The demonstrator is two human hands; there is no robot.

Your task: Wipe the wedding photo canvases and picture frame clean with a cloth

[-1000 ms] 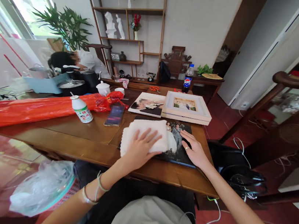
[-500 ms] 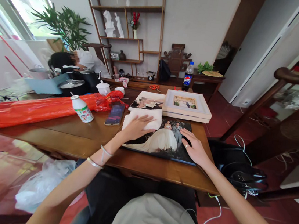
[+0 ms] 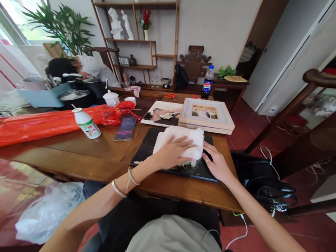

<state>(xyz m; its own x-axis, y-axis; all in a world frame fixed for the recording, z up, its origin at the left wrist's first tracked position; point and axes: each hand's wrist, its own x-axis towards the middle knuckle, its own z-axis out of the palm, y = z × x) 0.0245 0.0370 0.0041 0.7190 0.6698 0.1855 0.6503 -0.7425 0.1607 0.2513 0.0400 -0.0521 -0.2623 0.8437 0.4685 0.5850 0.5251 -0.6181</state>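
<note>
My left hand [image 3: 174, 152] lies flat with spread fingers on a folded white cloth [image 3: 193, 137]. Under the cloth is a dark wedding photo panel [image 3: 147, 144], its middle mostly covered, lying on the wooden table. My right hand [image 3: 215, 161] rests on the panel's right part, fingers stretched out and close to the cloth's right edge. Behind the panel lie another photo print [image 3: 164, 116] and a white picture frame [image 3: 225, 117], which rests on a second pale slab.
A phone [image 3: 125, 128], a white bottle [image 3: 86, 123] and a long red plastic-wrapped bundle [image 3: 37, 124] lie or stand to the left. Orange-handled scissors [image 3: 170, 96] and a cola bottle [image 3: 207, 83] are farther back. A person [image 3: 91, 67] leans at the far left.
My left hand has slid the cloth rightward across the panel, from its left side to its middle, covering the pictured couple. My right hand stays on the panel's right side.
</note>
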